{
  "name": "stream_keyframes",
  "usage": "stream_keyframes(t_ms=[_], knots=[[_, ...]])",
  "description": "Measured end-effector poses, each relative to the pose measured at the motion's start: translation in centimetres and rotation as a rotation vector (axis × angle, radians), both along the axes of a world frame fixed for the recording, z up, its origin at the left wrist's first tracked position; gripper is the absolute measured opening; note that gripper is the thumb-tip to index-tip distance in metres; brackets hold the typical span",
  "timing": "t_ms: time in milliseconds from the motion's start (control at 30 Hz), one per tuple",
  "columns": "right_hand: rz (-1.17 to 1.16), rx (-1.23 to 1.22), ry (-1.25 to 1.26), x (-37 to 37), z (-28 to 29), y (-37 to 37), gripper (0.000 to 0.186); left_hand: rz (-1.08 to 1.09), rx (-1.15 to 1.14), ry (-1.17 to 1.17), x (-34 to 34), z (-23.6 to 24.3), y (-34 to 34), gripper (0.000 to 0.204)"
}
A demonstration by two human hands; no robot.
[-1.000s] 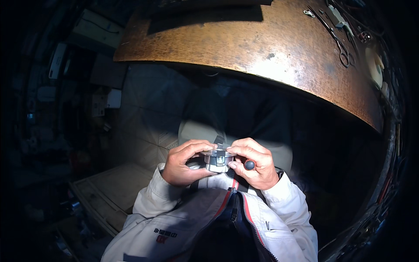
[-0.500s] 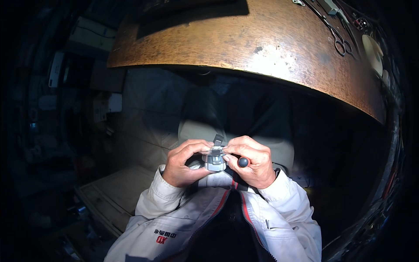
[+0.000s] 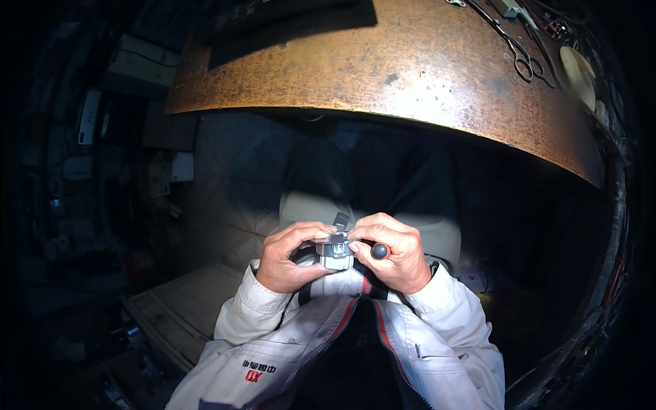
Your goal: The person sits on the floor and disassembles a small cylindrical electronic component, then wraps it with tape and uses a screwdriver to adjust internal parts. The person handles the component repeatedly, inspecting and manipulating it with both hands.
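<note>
In front of my body, close above my lap, I hold a small grey and silver device (image 3: 336,260). It has a pale boxy body, a thin plate across its top and a dark flat tab (image 3: 340,219) standing up at its far side. My left hand (image 3: 288,256) grips it with fingers on top and thumb below. My right hand (image 3: 400,253) pinches the device's right side with its fingertips. Tucked in that same hand is a tool with a red and black handle (image 3: 380,251), its round black end facing up; its working end is hidden.
A wooden table (image 3: 307,85) with a curved-looking edge lies ahead. Scissors (image 3: 523,61), a round cream-coloured dish (image 3: 578,76) and other tools lie at its far right. A dark flat object (image 3: 294,24) is at its far left. A low wooden board (image 3: 171,307) is at lower left.
The table has shifted slightly left in view. The device has tilted a little between my hands, and both hands keep their hold.
</note>
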State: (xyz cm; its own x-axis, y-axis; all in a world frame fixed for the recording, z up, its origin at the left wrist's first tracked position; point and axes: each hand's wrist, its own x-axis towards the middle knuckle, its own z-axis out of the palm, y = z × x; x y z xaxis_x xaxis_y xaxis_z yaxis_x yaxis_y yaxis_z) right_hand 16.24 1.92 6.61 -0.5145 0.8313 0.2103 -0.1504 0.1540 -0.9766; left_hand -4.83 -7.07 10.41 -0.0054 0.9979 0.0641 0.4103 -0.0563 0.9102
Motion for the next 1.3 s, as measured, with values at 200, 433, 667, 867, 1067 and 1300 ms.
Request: stream_keyframes(t_ms=[200,433,667,867,1067,1300], knots=[[0.008,-0.020,-0.002,-0.1,0.0,0.0,0.019,0.025,-0.062,-0.088,0.0,0.0,-0.5,0.059],[-0.027,0.009,-0.021,0.0,0.3,0.1,0.018,0.005,-0.084,-0.146,-0.2,1.0,0.2,0.058],[-0.073,0.026,-0.117,2.4,3.3,2.6,0.022,0.103,-0.043,-0.270,-0.6,0.3,0.5,0.057],[-0.184,0.151,0.149,8.4,12.5,6.8,0.019,0.122,0.109,-0.339,-1.0,2.3,3.3,0.060],[-0.571,0.552,-0.366,10.7,19.7,10.9,0.013,0.072,0.220,-0.316,-1.4,4.8,7.2,0.064],[-0.487,0.770,-0.763,8.9,19.8,15.4,0.018,0.055,0.362,-0.280,-2.1,7.8,11.6,0.070]])
